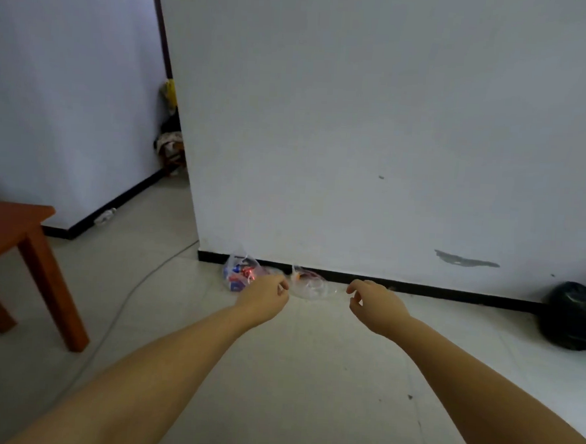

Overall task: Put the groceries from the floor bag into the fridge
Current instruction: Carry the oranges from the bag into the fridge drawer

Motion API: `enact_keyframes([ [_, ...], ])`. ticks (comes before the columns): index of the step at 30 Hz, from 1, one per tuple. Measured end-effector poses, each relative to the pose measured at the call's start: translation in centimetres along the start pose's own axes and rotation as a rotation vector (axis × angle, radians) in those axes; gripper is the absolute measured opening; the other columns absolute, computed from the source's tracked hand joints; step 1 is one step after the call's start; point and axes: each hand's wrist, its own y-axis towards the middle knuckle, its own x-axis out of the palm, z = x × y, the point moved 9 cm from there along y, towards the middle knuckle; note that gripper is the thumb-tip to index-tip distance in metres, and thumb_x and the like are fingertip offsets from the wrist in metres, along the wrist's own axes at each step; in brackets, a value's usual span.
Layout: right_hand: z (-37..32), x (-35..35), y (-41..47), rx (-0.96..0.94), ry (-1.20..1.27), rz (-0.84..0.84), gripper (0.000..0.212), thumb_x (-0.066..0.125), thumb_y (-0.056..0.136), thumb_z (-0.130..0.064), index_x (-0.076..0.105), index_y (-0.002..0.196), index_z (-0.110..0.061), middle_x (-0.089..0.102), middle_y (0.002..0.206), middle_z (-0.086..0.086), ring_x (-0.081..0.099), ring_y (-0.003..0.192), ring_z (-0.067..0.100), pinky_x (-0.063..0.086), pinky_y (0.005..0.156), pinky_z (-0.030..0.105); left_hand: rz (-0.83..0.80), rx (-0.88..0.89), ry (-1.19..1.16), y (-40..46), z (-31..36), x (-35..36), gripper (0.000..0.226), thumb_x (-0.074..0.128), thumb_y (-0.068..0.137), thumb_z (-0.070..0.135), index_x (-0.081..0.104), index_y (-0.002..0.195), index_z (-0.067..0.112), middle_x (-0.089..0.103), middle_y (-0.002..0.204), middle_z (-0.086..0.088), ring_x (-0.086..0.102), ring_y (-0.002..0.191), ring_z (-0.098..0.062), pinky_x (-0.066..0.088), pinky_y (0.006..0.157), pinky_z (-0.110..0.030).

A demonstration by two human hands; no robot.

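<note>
A clear plastic bag (306, 284) lies on the pale tiled floor against the black skirting of a white wall. Red, blue and white packets (238, 272) show through its left part. Both my arms reach out toward it. My left hand (264, 297) hovers just in front of the packets with its fingers loosely curled and holds nothing. My right hand (374, 304) is at the bag's right end, fingers loosely curled, thumb and forefinger close together; whether they touch the plastic is unclear. No fridge is in view.
An orange-brown wooden table (13, 235) stands at the left, its legs on the floor. A grey cable (136, 287) runs across the tiles beside it. A black bin bag (574, 316) sits by the wall at the right. Clutter (169, 138) fills the far corner.
</note>
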Motion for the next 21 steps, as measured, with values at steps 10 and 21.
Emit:
enact_keyframes([
  [10, 3.5, -1.0, 20.3, -0.037, 0.052, -0.105, 0.03, 0.043, 0.095, -0.02, 0.056, 0.121, -0.016, 0.06, 0.119, 0.006, 0.057, 0.105, 0.023, 0.048, 0.088, 0.034, 0.038, -0.053, -0.108, 19.9, -2.7, -2.4, 0.02, 0.047, 0.089, 0.012, 0.064, 0.097, 0.015, 0.061, 0.083, -0.001, 0.06, 0.077, -0.022, 0.051, 0.076, -0.037],
  [21, 3.1, 4.0, 40.2, -0.065, 0.005, -0.228, 0.03, 0.042, 0.095, -0.023, 0.056, 0.121, -0.017, 0.059, 0.121, 0.006, 0.056, 0.108, 0.023, 0.047, 0.091, 0.035, -0.032, -0.125, -0.101, 39.0, -11.7, -1.8, 0.016, 0.047, 0.091, 0.013, 0.062, 0.093, 0.017, 0.066, 0.086, -0.003, 0.058, 0.067, -0.015, 0.048, 0.064, -0.03],
])
